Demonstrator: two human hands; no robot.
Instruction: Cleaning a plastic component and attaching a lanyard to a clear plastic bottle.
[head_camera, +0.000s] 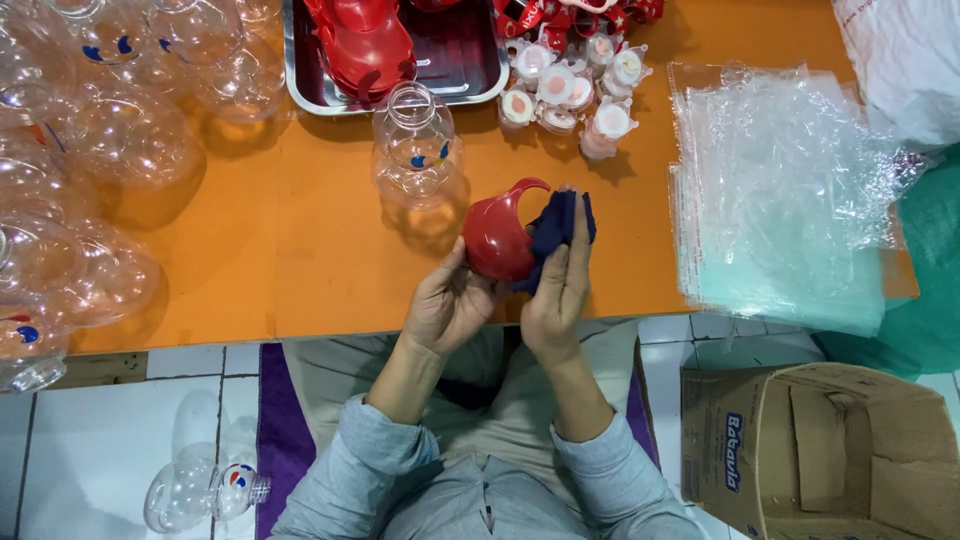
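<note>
Left hand (448, 305) cupped red plastic cap (497, 240) from below; right hand (560, 290) pressed dark blue cloth (556, 232) against it. Cap looked light, stiff, glossy-slippery; rim likely safest hold.

Grey-blue long-sleeved shirt, sleeves pushed up the forearms, beige trousers, bare hands (505, 290)

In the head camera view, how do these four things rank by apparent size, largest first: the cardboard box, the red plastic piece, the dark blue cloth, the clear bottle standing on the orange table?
1. cardboard box, though it sits nearer the camera
2. clear bottle
3. red plastic piece
4. dark blue cloth, partly hidden by the right hand, so unsure
</note>
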